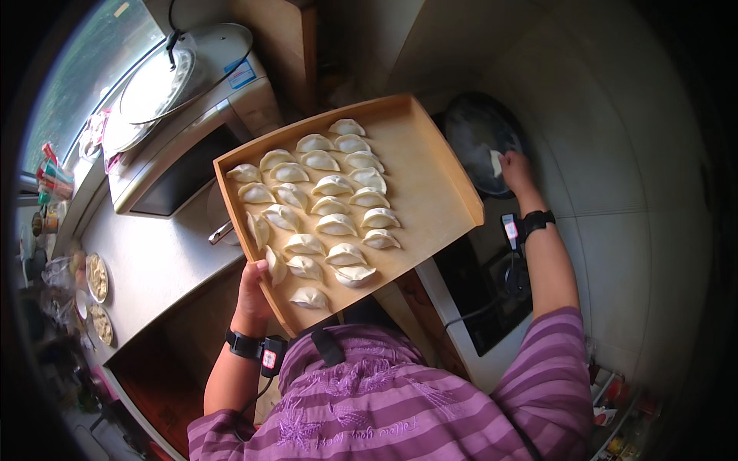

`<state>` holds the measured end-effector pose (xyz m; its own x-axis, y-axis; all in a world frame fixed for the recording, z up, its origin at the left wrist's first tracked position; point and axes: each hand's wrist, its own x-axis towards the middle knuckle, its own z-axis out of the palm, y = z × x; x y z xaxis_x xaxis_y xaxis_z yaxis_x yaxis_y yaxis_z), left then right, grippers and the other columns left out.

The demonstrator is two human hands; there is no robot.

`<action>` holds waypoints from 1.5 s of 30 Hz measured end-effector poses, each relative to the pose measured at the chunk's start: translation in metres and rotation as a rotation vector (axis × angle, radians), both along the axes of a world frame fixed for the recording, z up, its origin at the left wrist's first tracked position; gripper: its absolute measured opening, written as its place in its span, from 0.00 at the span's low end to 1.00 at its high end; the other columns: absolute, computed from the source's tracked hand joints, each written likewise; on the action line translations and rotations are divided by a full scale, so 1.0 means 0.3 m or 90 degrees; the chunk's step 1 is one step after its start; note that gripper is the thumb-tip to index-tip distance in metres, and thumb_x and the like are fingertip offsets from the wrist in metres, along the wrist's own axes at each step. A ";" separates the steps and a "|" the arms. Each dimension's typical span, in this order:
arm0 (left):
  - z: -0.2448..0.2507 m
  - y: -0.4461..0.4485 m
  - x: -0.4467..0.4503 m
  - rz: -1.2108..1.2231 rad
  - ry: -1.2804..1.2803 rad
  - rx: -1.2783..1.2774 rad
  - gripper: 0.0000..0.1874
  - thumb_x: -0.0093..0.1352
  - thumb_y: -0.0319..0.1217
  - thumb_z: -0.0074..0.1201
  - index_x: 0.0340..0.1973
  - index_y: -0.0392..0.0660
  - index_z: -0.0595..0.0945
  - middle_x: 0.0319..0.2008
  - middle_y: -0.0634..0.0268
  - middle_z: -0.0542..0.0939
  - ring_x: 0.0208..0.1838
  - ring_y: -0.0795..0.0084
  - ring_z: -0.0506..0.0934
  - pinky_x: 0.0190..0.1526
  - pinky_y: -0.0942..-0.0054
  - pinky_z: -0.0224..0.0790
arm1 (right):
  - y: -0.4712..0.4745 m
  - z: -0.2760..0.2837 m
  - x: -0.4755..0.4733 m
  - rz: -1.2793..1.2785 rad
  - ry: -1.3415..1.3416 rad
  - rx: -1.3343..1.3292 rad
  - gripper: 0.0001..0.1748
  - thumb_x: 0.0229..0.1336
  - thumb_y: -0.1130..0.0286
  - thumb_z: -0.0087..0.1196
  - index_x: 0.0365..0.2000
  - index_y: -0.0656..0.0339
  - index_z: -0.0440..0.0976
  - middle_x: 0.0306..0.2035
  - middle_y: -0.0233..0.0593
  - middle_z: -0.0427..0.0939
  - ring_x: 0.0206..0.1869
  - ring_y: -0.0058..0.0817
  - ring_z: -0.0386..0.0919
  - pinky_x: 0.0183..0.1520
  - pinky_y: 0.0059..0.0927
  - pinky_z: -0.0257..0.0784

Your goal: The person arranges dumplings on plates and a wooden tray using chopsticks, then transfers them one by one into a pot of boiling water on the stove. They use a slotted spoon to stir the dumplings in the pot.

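A three-sided wooden tray (pixel 424 173) is held up in front of my body, its left rim gripped by my left hand (pixel 253 291). Several uncooked dumplings (pixel 333 185) lie in rough rows over its left and middle parts; bare wood shows along the right. To the right of the tray, my right hand (pixel 517 172) pinches a single dumpling (pixel 496 163) above a dark wok (pixel 475 129). Steam or haze blurs what is inside the wok. Each wrist wears a black strap with a small device.
A microwave oven (pixel 190 155) with a round glass lid (pixel 158 86) on top stands on the counter (pixel 155 242) at left. Two plates of food (pixel 98 278) sit near the counter's far-left end. Below the wok, a black cooktop (pixel 484 294) carries a cable.
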<state>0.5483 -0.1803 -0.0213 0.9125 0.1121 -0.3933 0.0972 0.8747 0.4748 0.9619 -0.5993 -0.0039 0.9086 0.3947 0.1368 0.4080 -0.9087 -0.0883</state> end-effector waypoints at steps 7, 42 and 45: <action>-0.007 0.010 -0.003 0.015 0.002 0.027 0.31 0.61 0.38 0.53 0.57 0.37 0.68 0.47 0.57 0.77 0.48 0.65 0.77 0.52 0.65 0.72 | 0.108 0.085 -0.062 -0.003 -0.044 0.054 0.06 0.58 0.71 0.53 0.31 0.63 0.74 0.38 0.48 0.77 0.42 0.45 0.77 0.39 0.38 0.71; -0.058 0.045 -0.003 -0.005 -0.004 0.025 0.26 0.61 0.38 0.55 0.51 0.39 0.70 0.35 0.66 0.75 0.37 0.73 0.76 0.42 0.71 0.72 | 0.141 0.010 0.135 0.032 -0.002 -0.101 0.14 0.58 0.61 0.51 0.30 0.63 0.77 0.35 0.51 0.76 0.40 0.51 0.75 0.43 0.49 0.71; -0.024 0.023 0.023 -0.017 -0.003 0.046 0.30 0.60 0.39 0.56 0.55 0.38 0.68 0.39 0.64 0.76 0.40 0.72 0.76 0.44 0.71 0.72 | -0.195 -0.176 0.330 -0.036 0.032 -0.268 0.15 0.58 0.61 0.52 0.30 0.63 0.77 0.37 0.52 0.76 0.42 0.52 0.74 0.45 0.50 0.71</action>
